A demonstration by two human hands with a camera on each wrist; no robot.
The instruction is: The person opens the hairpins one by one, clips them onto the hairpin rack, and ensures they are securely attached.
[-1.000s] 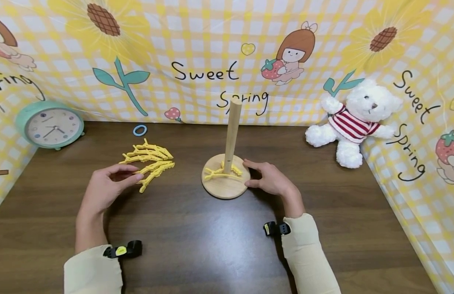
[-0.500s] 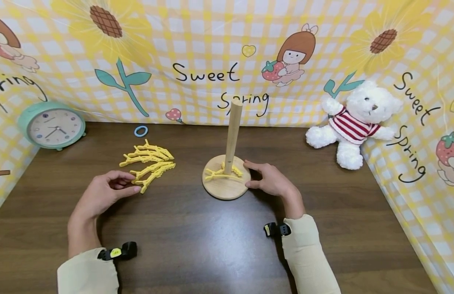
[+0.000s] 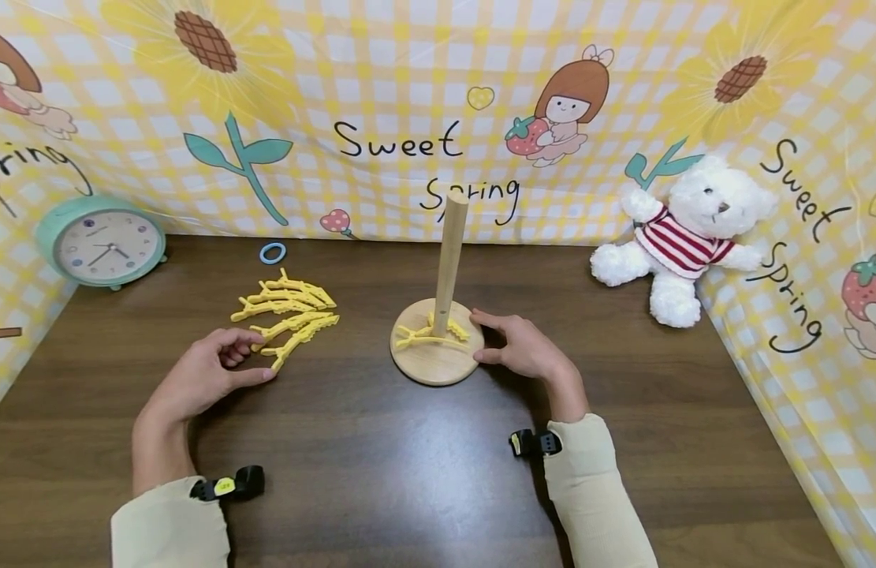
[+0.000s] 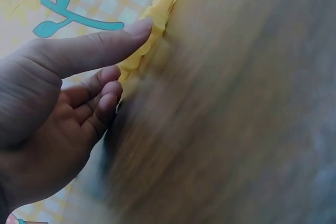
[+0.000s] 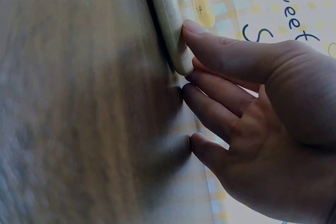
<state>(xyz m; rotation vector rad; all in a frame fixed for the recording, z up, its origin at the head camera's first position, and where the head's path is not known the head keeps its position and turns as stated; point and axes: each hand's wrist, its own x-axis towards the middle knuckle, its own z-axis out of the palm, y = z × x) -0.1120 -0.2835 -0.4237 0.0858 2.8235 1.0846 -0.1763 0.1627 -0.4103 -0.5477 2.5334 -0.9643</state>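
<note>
Over at the far left a mint alarm clock [image 3: 99, 243] leans by the backdrop, and a small blue ring [image 3: 271, 252] lies further along, both well clear of the work. Next comes the pile of yellow clips [image 3: 287, 310] on the worktop [image 3: 381, 465]. They look like thin light plastic, springy and toothed, likely to snag on each other, so the bottom one is best pinched near its tail end and drawn sideways. The left hand [image 3: 209, 372] is just at that nearest clip: the thumb tip touches its edge and the fingers are curled loosely beneath, not yet closed round it.

Toward the middle stands a wooden stand [image 3: 438, 347], a round base with an upright peg, stiff and heavier, with two clips already lying on the base. The right hand [image 3: 517, 345] steadies it, thumb and fingers curled against the rim.

Far right, a white teddy bear [image 3: 682, 237] sits out of the way.
</note>
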